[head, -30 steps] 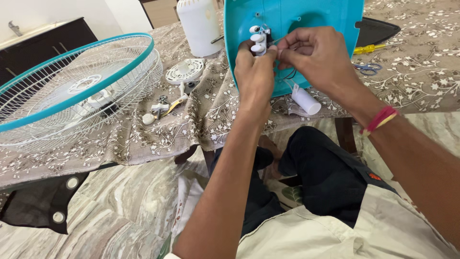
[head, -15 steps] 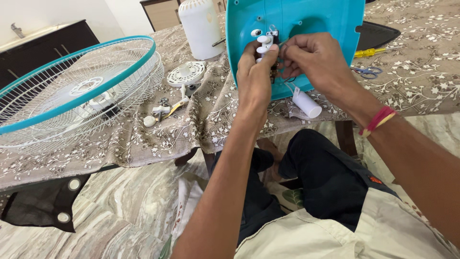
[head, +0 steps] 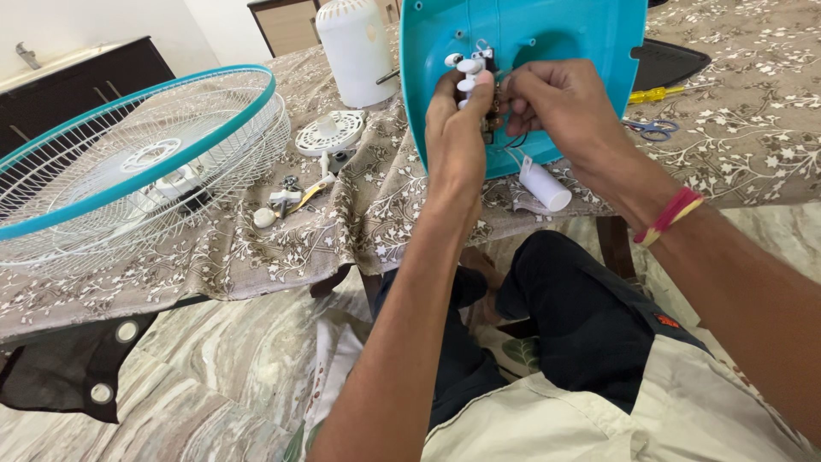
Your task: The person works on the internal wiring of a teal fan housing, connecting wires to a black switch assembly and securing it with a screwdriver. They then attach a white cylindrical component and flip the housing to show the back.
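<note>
1. While the turquoise plastic fan base (head: 547,51) stands tilted on the table edge, the left hand (head: 457,128) pinches its white push-button switch block (head: 469,73).
2. The right hand (head: 560,103) closes its fingertips on thin wires just beside the block.
3. A hard tug might snap the wires.
4. The dangling white cylindrical capacitor (head: 545,184) could pull loose.

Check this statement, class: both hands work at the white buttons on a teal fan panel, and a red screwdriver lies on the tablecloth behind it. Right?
Not quite. The screwdriver is yellow, not red, as the head view shows. Both hands, left hand and right hand, do work at the white buttons on the teal fan panel.
</note>
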